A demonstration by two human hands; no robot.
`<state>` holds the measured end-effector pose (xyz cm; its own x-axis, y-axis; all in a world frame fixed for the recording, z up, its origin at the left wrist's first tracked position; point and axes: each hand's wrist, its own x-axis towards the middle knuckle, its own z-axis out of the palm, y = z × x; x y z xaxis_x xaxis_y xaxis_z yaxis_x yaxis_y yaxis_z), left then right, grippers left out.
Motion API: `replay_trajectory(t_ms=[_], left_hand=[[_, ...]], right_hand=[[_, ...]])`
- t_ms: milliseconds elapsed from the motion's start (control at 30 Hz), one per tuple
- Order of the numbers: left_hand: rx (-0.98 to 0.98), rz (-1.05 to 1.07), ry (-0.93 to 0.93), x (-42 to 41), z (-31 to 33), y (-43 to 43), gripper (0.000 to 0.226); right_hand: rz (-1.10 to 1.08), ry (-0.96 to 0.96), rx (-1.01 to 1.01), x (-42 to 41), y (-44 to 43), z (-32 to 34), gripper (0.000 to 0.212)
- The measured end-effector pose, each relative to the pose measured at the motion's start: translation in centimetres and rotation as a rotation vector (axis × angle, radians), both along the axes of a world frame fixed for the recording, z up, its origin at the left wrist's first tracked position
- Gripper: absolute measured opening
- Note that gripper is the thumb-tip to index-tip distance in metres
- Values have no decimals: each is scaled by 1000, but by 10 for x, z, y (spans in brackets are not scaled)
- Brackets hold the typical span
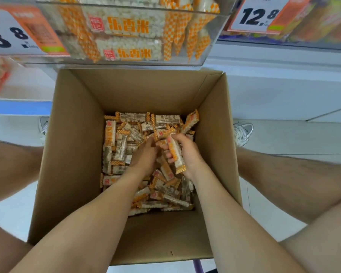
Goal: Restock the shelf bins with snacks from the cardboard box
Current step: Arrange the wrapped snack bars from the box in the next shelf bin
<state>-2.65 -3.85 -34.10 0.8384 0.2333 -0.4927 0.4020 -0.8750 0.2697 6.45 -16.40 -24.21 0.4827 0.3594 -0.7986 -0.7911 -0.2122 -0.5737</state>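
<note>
A bar (176, 155) is gripped by the right hand (189, 154), fingers curled. Beside them, the left hand (146, 156) is sunk among snacks (124, 142), fingertips hidden; its hold cannot be told.

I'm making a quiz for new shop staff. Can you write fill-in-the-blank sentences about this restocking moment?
1. The left hand and right hand are both inside the ____.
2. The rice bar held up off the pile is gripped by the ____ one.
3. The clear bin above holds the ____ kind of bar.
4. The price tag at upper right reads ____.

Missing words: cardboard box; right; same; 12.8
</note>
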Motion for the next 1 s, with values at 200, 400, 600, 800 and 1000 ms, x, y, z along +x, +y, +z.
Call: replay_trajectory(t_ms=[200,400,600,800,1000], left_hand=[[-120,-130,33,-2,10,-15,68],[-109,-251,178,-8,22,-25,57],[-472,133,149,-6,25,-10,48],[-932,490,69,4,86,24,50],[-1253,705,-81,6,145,39,53]], right_hand=[[-49,-134,-130,1,0,4,34],[24,-359,-309,7,-5,16,33],[145,-465,-287,10,-4,25,31],[311,-531,-362,10,-1,26,37],[257,-580,-257,8,4,63,40]])
